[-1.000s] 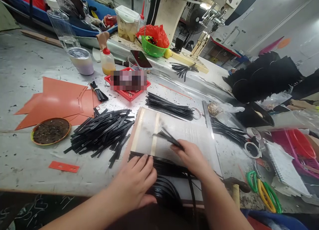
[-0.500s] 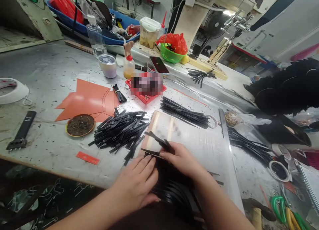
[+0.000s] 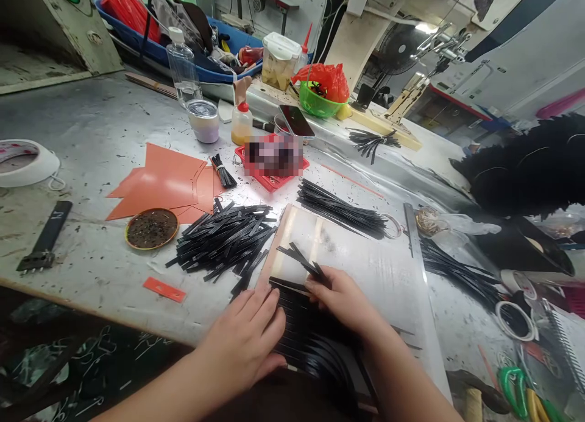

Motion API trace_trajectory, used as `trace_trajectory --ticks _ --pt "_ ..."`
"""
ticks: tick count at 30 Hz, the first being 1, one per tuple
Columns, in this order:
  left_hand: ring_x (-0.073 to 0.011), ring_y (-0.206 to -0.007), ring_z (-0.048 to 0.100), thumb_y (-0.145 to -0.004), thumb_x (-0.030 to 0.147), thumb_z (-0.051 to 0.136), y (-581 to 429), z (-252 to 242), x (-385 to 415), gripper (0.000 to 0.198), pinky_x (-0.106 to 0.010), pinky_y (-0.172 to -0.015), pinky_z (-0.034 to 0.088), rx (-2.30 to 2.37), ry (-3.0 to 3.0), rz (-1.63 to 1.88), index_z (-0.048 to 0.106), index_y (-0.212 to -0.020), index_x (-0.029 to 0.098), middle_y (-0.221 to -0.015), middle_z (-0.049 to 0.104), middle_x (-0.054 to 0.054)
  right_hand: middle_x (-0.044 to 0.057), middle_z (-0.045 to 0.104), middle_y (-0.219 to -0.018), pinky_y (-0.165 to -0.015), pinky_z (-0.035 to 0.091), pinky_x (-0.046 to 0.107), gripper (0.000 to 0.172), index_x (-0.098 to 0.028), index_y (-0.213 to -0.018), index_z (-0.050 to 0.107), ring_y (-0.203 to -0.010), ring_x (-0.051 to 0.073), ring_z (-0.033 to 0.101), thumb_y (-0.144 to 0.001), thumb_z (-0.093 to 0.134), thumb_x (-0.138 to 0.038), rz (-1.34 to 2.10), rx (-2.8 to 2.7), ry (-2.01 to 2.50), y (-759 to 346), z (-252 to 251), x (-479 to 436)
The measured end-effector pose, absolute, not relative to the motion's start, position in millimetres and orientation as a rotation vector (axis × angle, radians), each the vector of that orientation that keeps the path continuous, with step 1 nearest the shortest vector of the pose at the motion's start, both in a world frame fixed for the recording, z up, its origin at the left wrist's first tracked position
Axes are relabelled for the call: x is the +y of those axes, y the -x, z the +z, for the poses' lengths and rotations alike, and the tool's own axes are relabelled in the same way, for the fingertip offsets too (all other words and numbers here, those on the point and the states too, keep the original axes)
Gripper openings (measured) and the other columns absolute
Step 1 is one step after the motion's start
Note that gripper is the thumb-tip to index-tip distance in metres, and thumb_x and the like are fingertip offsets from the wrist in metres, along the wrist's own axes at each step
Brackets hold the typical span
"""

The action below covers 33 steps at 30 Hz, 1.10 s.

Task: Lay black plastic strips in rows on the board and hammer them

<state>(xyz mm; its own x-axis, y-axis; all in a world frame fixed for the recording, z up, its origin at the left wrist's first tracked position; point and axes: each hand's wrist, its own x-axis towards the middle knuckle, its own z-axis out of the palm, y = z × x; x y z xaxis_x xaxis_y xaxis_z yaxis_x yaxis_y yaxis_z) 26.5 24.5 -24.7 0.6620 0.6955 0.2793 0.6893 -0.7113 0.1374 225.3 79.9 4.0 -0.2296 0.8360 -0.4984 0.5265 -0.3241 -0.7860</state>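
My right hand (image 3: 342, 297) is closed on a few narrow black strips (image 3: 304, 259), whose free ends point up and left over a pale board (image 3: 356, 251). Under it lie black strips (image 3: 299, 315) laid side by side in a panel, some curving towards me at the lower end. My left hand (image 3: 249, 330) rests along that panel's left edge, fingers stretched and the thumb apart below them. Its fingertips touch the end of the uppermost strip. A loose pile of short black strips (image 3: 223, 239) sits beyond my left hand.
Longer black strips (image 3: 340, 209) lie behind the board, next to a metal ruler (image 3: 411, 230). Orange sheets (image 3: 169, 178), a round dish (image 3: 152, 229) and a pronged punch (image 3: 46, 236) are at left. Green-handled scissors (image 3: 514, 385) lie at right. A red basket (image 3: 272, 181) stands farther back.
My right hand has drawn slightly away from my left with its strips, uncovering more of the panel. My left hand has shifted slightly left. The whole view has moved a little.
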Motion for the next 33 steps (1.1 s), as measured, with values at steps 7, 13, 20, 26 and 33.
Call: trace_trajectory --ticks 7,13,20,26,33 --pt "-0.0283 -0.107 0.052 -0.068 0.054 0.063 -27 -25 27 0.048 -0.038 -0.089 0.038 1.187 -2.843 0.519 0.056 -0.098 0.017 -0.110 0.060 -0.011 0.002 0.063 -0.085 -0.076 0.044 0.031 0.015 -0.018 -0.084 0.057 -0.084 0.020 0.056 -0.072 0.060 -0.026 1.474 -1.727 1.523 -229 4 77" --pt "-0.0293 -0.104 0.053 -0.067 0.053 0.065 -28 -23 28 0.049 -0.040 -0.087 0.039 1.187 -2.839 0.492 0.056 -0.097 0.016 -0.109 0.060 -0.012 -0.003 0.051 -0.058 -0.053 0.041 0.024 0.015 -0.018 -0.075 0.058 -0.054 0.013 0.050 -0.078 0.051 -0.031 1.484 -1.767 1.532 -227 5 76" --pt "-0.0292 -0.103 0.052 -0.069 0.053 0.063 -29 -23 27 0.049 -0.040 -0.086 0.039 1.182 -2.840 0.460 0.055 -0.099 0.016 -0.110 0.059 -0.012 -0.003 0.055 -0.060 -0.049 0.040 0.023 0.011 -0.017 -0.083 0.055 -0.046 0.010 0.050 -0.081 0.047 -0.025 1.458 -1.774 1.605 -221 4 73" --pt "-0.0311 -0.105 0.051 -0.070 0.052 0.063 -28 -22 27 0.049 -0.042 -0.085 0.039 1.160 -2.854 0.398 0.054 -0.100 0.014 -0.111 0.058 -0.014 0.002 0.060 -0.080 -0.070 0.042 0.027 0.010 -0.017 -0.078 0.057 -0.078 0.017 0.056 -0.069 0.062 -0.015 1.172 -2.013 1.580 -219 7 76" --pt "-0.0305 -0.106 0.051 -0.069 0.052 0.064 -28 -25 27 0.049 -0.040 -0.085 0.039 1.171 -2.843 0.465 0.054 -0.098 0.015 -0.110 0.058 -0.013 0.002 0.058 -0.072 -0.065 0.039 0.027 0.008 -0.018 -0.070 0.054 -0.070 0.016 0.053 -0.078 0.051 -0.019 1.077 -2.060 1.620 -219 6 75"
